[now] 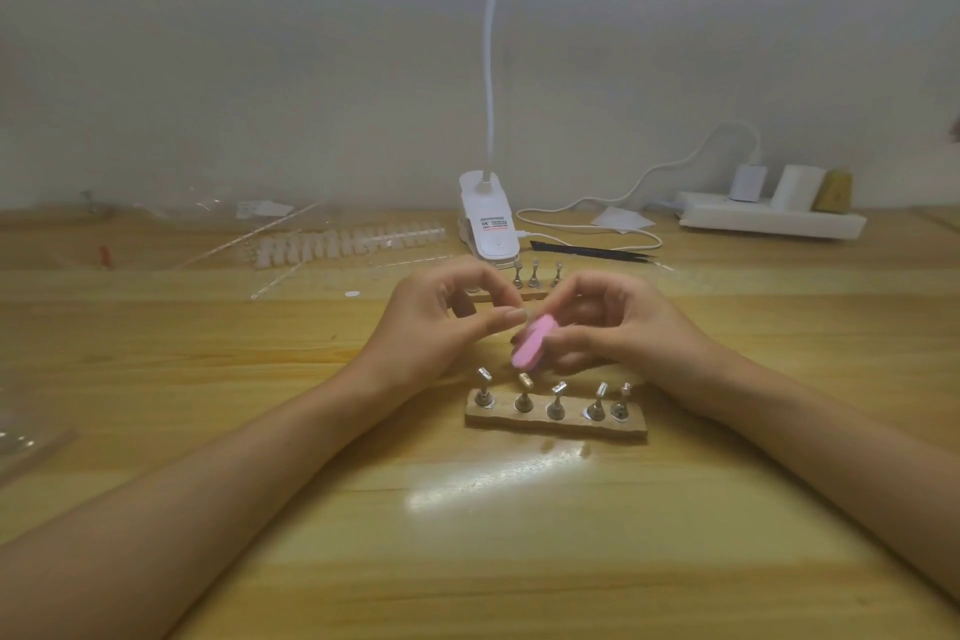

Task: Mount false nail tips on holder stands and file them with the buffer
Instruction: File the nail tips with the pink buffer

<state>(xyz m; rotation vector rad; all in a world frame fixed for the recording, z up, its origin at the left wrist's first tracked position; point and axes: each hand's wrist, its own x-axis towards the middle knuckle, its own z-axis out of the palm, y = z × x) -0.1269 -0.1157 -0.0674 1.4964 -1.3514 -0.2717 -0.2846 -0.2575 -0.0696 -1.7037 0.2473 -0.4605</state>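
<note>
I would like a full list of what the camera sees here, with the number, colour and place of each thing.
table: one, light wood, under everything.
near holder base: one, tan, front centre.
near stands: five, silver, upright on it.
far holder base: one, tan, behind the hands.
far stands: three visible, silver.
buffer: one, pink, centre.
nail tip strips: several, pale, back left.
clip lamp: one, white, back centre.
tweezers: one, black, right of the lamp.
power strip: one, white, back right.
left hand: pinches a small pale nail tip, blurred.
right hand: grips the buffer.
</note>
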